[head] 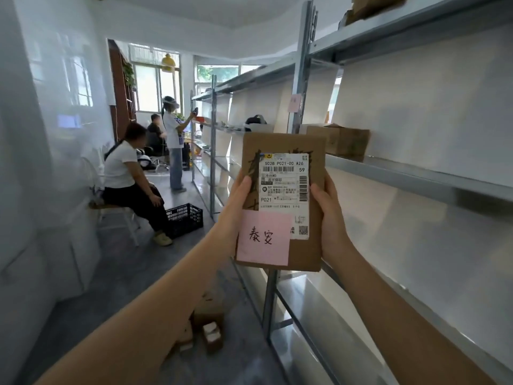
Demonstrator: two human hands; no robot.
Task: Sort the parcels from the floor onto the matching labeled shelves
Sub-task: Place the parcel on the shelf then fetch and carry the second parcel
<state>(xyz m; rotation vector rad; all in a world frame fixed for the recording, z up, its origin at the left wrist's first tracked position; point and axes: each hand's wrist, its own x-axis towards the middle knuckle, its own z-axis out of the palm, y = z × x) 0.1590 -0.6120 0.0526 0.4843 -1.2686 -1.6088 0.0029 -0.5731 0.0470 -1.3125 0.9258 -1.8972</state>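
seated person (126,173) far left | left hand (236,202) fingers wrapped on parcel's left edge | parcel (280,201) upright mid-air before shelf unit (416,173), pink note (263,238) on front | right hand (330,218) grips right edge | floor boxes (209,326) blurry, probably parcels

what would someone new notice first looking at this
First the flat cardboard parcel held upright at centre frame, left hand and right hand gripping its side edges, a pink note with handwritten characters over its lower left. To the right run mostly bare metal shelves, one cardboard box on the level behind the parcel; more small parcels lie on the floor below.
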